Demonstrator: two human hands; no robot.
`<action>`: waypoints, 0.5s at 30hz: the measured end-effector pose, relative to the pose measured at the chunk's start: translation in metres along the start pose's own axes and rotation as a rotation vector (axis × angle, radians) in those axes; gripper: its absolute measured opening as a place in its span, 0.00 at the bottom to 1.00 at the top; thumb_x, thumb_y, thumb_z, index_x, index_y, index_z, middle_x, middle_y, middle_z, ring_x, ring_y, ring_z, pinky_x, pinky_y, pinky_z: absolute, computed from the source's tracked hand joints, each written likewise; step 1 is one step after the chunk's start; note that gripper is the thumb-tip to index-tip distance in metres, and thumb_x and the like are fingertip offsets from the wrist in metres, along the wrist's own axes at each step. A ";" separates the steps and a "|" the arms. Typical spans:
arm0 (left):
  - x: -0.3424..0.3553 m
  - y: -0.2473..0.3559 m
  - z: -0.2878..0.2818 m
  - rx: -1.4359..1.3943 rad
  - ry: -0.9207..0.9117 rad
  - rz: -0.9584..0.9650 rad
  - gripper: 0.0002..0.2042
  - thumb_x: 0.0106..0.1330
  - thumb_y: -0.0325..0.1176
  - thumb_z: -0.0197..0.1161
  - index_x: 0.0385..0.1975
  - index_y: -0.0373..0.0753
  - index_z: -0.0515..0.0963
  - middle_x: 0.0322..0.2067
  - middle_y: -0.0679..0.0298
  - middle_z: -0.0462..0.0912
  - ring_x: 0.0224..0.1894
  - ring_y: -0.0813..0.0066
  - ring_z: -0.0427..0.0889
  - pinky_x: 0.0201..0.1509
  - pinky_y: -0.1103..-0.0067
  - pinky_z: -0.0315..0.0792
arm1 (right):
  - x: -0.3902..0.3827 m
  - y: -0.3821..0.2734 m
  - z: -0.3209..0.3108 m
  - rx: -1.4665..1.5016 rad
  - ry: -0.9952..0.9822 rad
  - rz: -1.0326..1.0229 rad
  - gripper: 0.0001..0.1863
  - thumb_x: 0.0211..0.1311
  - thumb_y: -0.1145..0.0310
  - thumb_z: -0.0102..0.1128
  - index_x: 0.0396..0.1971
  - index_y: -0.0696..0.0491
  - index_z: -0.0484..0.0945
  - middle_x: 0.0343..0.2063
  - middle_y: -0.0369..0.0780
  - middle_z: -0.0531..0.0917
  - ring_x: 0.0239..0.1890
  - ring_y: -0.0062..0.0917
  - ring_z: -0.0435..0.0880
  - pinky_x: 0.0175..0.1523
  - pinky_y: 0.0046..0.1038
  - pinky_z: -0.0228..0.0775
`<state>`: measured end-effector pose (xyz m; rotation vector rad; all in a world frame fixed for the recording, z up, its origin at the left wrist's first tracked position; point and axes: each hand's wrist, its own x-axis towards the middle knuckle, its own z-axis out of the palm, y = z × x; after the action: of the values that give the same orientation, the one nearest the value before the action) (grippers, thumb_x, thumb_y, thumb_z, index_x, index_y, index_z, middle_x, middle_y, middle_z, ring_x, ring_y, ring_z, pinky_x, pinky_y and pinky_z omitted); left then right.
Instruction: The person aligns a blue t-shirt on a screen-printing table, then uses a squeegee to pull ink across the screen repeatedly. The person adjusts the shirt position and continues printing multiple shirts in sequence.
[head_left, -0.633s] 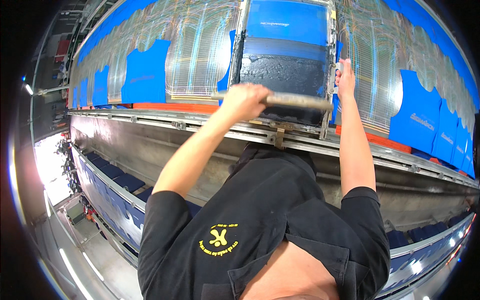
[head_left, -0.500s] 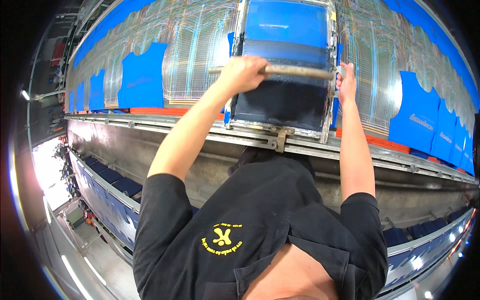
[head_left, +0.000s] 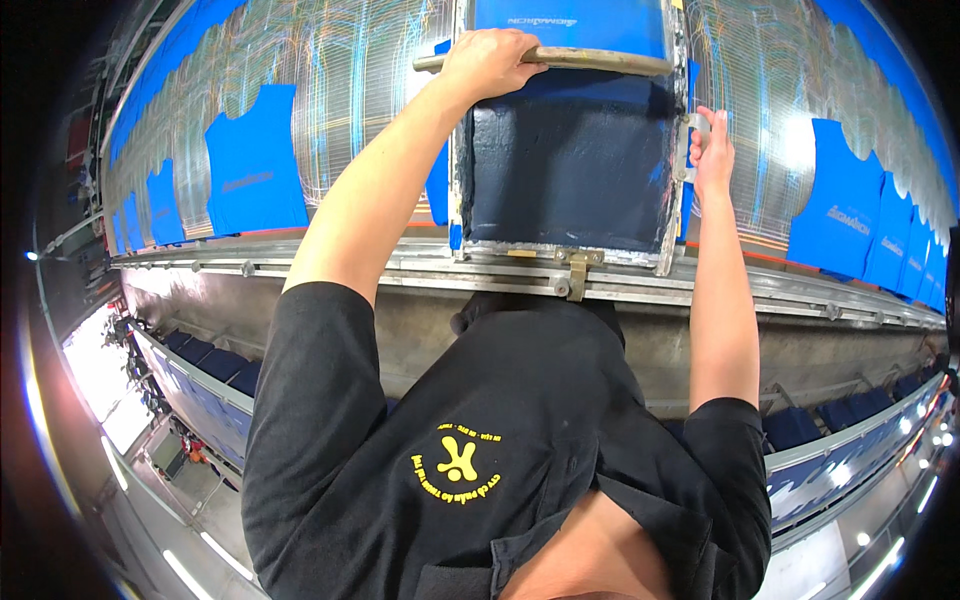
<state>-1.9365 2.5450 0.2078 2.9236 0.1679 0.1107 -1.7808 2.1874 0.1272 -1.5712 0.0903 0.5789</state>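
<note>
My left hand (head_left: pixel 490 64) is closed around a long wooden-edged squeegee (head_left: pixel 600 62), which lies crosswise over the far part of a screen printing frame (head_left: pixel 664 240). Dark ink (head_left: pixel 570 160) covers the mesh on the near side of the squeegee. Beyond it, the mesh shows bright blue with a pale printed mark. At the frame's right side, my right hand (head_left: pixel 712 155) has its fingers curled at a small pale handle (head_left: pixel 692 122), with the index finger fairly straight. A metal clamp bracket (head_left: pixel 576 275) joins the frame's near edge to the table rail.
Blue cut shirt panels (head_left: pixel 255 165) lie along the shiny, colour-streaked printing table (head_left: pixel 360 120), with more panels (head_left: pixel 835 205) on the right. A metal rail (head_left: pixel 400 262) runs along its near edge. Behind me stands another long table holding dark navy pieces (head_left: pixel 200 355).
My left hand has pushed the squeegee away from me, from mid-screen to its far part, leaving a wider dark area. My right hand stays by the frame handle.
</note>
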 end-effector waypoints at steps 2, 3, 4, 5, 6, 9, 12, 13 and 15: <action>-0.018 0.011 0.001 0.001 -0.027 -0.043 0.18 0.69 0.54 0.69 0.42 0.45 0.86 0.36 0.58 0.89 0.42 0.51 0.89 0.46 0.57 0.82 | -0.002 -0.002 0.002 0.013 0.012 0.007 0.33 0.82 0.36 0.49 0.59 0.52 0.83 0.24 0.29 0.73 0.22 0.10 0.62 0.25 0.16 0.52; -0.025 0.017 0.000 0.000 -0.027 -0.067 0.18 0.69 0.54 0.70 0.42 0.45 0.86 0.36 0.58 0.89 0.42 0.51 0.89 0.45 0.57 0.82 | 0.000 -0.002 0.002 0.021 0.009 0.006 0.33 0.81 0.36 0.49 0.58 0.52 0.83 0.24 0.29 0.73 0.22 0.10 0.62 0.25 0.16 0.52; -0.033 0.025 -0.001 -0.001 -0.027 -0.092 0.18 0.69 0.54 0.70 0.42 0.44 0.86 0.36 0.58 0.89 0.42 0.51 0.90 0.45 0.57 0.82 | 0.000 -0.001 0.000 0.028 0.004 0.004 0.33 0.81 0.36 0.50 0.58 0.52 0.83 0.24 0.29 0.73 0.22 0.10 0.62 0.25 0.16 0.52; -0.044 0.035 -0.001 -0.015 -0.047 -0.120 0.18 0.68 0.54 0.70 0.42 0.44 0.86 0.37 0.57 0.90 0.41 0.51 0.90 0.45 0.58 0.82 | 0.000 0.000 -0.001 0.035 -0.001 0.002 0.33 0.81 0.36 0.50 0.58 0.52 0.83 0.24 0.29 0.73 0.22 0.10 0.62 0.25 0.16 0.53; -0.057 0.044 -0.001 -0.025 -0.063 -0.147 0.18 0.68 0.53 0.70 0.42 0.44 0.86 0.37 0.57 0.90 0.41 0.50 0.90 0.44 0.58 0.82 | 0.004 0.002 -0.002 0.038 -0.004 0.007 0.33 0.80 0.36 0.51 0.57 0.52 0.84 0.24 0.29 0.73 0.21 0.10 0.62 0.25 0.17 0.53; -0.097 0.080 0.001 -0.050 -0.080 -0.255 0.16 0.69 0.52 0.71 0.41 0.46 0.87 0.36 0.59 0.90 0.39 0.51 0.90 0.42 0.59 0.82 | 0.004 0.003 -0.001 0.045 -0.013 -0.012 0.33 0.80 0.36 0.52 0.56 0.53 0.84 0.24 0.30 0.74 0.21 0.10 0.63 0.25 0.17 0.52; -0.130 0.123 0.005 -0.086 -0.044 -0.327 0.15 0.67 0.50 0.73 0.41 0.46 0.87 0.35 0.60 0.90 0.38 0.53 0.90 0.41 0.60 0.82 | 0.002 0.003 -0.004 0.089 -0.033 -0.019 0.33 0.78 0.35 0.54 0.56 0.52 0.85 0.24 0.30 0.74 0.22 0.10 0.66 0.26 0.17 0.54; -0.142 0.133 0.011 -0.100 0.008 -0.316 0.14 0.66 0.48 0.74 0.42 0.46 0.87 0.35 0.61 0.90 0.38 0.54 0.90 0.41 0.61 0.82 | 0.004 0.004 -0.005 0.108 -0.040 -0.020 0.34 0.77 0.34 0.55 0.56 0.52 0.85 0.24 0.30 0.74 0.22 0.10 0.66 0.26 0.17 0.54; -0.154 0.146 0.012 -0.105 0.031 -0.323 0.14 0.65 0.46 0.76 0.45 0.48 0.88 0.35 0.62 0.90 0.38 0.57 0.90 0.40 0.64 0.82 | 0.006 0.009 -0.004 0.110 -0.041 -0.018 0.34 0.76 0.33 0.56 0.55 0.51 0.85 0.24 0.29 0.74 0.23 0.11 0.66 0.27 0.18 0.55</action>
<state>-2.0729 2.3822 0.2177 2.7488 0.6147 0.1090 -1.7782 2.1847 0.1164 -1.4515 0.0762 0.5827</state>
